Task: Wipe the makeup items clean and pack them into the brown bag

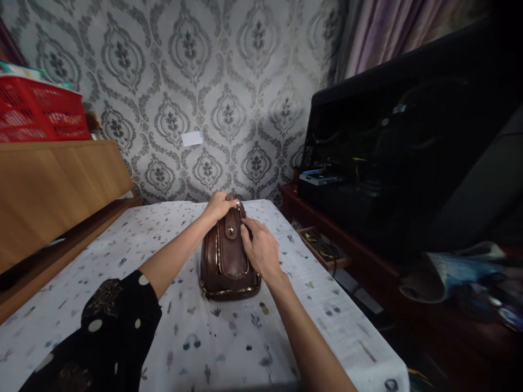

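Note:
A brown leather bag (235, 256) with gold-coloured zippers and a strap tab with a metal stud lies on the white printed sheet (229, 348). At its far end, my left hand (219, 207) is closed on the leather, thumb beside a shiny metal fitting. My right hand (261, 247) lies along the bag's right side. Its thumb and forefinger come together at the edge by the upper zipper; whatever they pinch is hidden. One front-pocket zipper runs down the left side, and another crosses the near end.
On the left stands a wooden headboard (61, 190) with a red plastic basket (44, 111) on top. A large dark television (392, 136) is on a reddish-brown stand (347, 234) to the right, where a small drawer (322, 247) is open. Patterned wallpaper (229, 109) covers the wall behind.

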`<state>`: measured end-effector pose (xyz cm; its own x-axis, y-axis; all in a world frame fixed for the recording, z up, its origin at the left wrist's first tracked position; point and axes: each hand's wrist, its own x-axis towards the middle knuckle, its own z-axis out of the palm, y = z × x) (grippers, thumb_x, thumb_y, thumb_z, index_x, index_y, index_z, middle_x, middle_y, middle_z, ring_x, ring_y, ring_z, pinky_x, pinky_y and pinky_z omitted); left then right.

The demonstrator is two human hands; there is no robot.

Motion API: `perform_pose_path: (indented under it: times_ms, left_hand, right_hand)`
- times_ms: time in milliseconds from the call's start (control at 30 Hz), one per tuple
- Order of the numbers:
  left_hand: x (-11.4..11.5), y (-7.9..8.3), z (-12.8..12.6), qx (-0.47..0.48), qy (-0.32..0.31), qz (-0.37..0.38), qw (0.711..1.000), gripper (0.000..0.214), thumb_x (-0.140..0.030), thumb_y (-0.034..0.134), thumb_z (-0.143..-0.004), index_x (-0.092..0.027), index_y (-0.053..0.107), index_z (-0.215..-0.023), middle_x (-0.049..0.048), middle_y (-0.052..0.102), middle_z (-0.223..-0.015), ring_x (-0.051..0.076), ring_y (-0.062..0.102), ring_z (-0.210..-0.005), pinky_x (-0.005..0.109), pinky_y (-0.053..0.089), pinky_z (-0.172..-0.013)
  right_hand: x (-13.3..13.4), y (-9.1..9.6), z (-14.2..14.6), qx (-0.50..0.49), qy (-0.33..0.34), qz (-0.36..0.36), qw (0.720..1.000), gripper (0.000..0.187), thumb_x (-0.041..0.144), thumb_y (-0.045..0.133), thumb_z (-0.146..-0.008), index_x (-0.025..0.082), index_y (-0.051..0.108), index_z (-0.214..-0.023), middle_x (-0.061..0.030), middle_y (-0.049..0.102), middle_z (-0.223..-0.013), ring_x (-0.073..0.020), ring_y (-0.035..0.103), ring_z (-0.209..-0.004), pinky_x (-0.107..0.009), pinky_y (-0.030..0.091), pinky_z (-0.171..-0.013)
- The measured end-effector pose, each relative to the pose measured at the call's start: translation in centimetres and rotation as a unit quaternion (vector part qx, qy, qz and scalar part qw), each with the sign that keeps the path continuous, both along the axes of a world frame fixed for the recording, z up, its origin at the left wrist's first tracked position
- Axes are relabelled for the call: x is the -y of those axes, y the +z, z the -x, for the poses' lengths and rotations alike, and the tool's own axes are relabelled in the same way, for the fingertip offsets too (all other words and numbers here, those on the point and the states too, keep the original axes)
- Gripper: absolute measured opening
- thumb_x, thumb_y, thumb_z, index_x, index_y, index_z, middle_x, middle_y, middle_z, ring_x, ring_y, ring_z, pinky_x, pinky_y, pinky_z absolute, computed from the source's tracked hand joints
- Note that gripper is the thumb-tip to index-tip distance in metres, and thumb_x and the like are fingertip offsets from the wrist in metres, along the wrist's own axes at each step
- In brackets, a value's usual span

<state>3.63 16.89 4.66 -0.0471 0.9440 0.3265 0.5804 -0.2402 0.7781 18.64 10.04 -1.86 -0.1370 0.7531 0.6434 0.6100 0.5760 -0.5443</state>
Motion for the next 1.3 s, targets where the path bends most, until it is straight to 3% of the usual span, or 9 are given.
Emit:
perform_pose_path:
  times_ms: [167,500,767,900,1067,1300]
  left_hand:
    - [0.7,-0.1,0.1,0.018,-0.044,0.002,0.999,0.024,-0.036,0.063,-0.07,-0.017,0.054,-0.058,-0.0051,0.046,-0.053,0.011,0.043,-0.053,0.024,0.031,-0.054]
    - [0.9,-0.1,0.7,0.054,-0.098,0.019,0.993,0.026,-0.04,0.064,-0.07,-0.015,0.063,-0.062,-0.0013,0.059,-0.059,0.013,0.051,-0.059,0.025,0.037,-0.062]
    - [1.5,-0.5,0.5,0.064,-0.138,0.034,0.988,0.03,-0.044,0.063,-0.071,-0.015,0.063,-0.065,-0.0005,0.062,-0.063,0.014,0.055,-0.062,0.026,0.041,-0.065]
    - [1.1,-0.2,1.6,0.033,-0.131,0.011,0.991,0.032,-0.046,0.067,-0.072,-0.016,0.06,-0.065,-0.0031,0.057,-0.061,0.013,0.052,-0.062,0.024,0.038,-0.062]
    - [0.0,-0.2,4.8,0.011,-0.076,-0.048,0.996,0.023,-0.037,0.072,-0.068,-0.016,0.067,-0.076,-0.0013,0.064,-0.073,0.016,0.057,-0.076,0.025,0.042,-0.071]
    - [-1.0,-1.3,7.1,0.003,-0.01,-0.055,0.998,0.019,-0.033,0.071,-0.068,-0.014,0.066,-0.064,-0.0024,0.061,-0.058,0.017,0.058,-0.07,0.026,0.043,-0.068]
  right_hand:
    - [-0.1,-0.3,0.2,-0.014,-0.009,0.001,1.0,0.039,0.028,0.035,-0.098,0.015,0.065,-0.119,-0.0129,0.07,-0.118,-0.0284,0.064,-0.11,-0.044,0.048,-0.098]
    - [-1.2,-2.4,-0.1,-0.247,0.103,0.036,0.963,0.039,0.04,0.044,-0.094,0.017,0.064,-0.12,-0.0117,0.069,-0.122,-0.0261,0.063,-0.112,-0.042,0.049,-0.097]
    - [-1.6,-2.6,0.0,-0.269,0.096,0.027,0.958,0.038,0.039,0.044,-0.094,0.018,0.069,-0.115,-0.0107,0.071,-0.119,-0.0273,0.065,-0.112,-0.048,0.047,-0.102]
    - [-1.3,-3.0,0.1,-0.235,0.08,0.008,0.969,0.04,0.042,0.045,-0.095,0.018,0.068,-0.116,-0.0122,0.069,-0.123,-0.0283,0.062,-0.117,-0.051,0.045,-0.105]
    - [-0.2,-4.0,0.7,-0.196,0.04,-0.053,0.978,0.047,0.048,0.054,-0.092,0.018,0.061,-0.127,-0.015,0.063,-0.131,-0.0302,0.055,-0.125,-0.055,0.041,-0.108]
    - [0.2,-4.5,1.1,-0.182,0.034,-0.086,0.979,0.047,0.047,0.056,-0.092,0.021,0.057,-0.131,-0.0143,0.06,-0.132,-0.0291,0.053,-0.126,-0.055,0.041,-0.108]
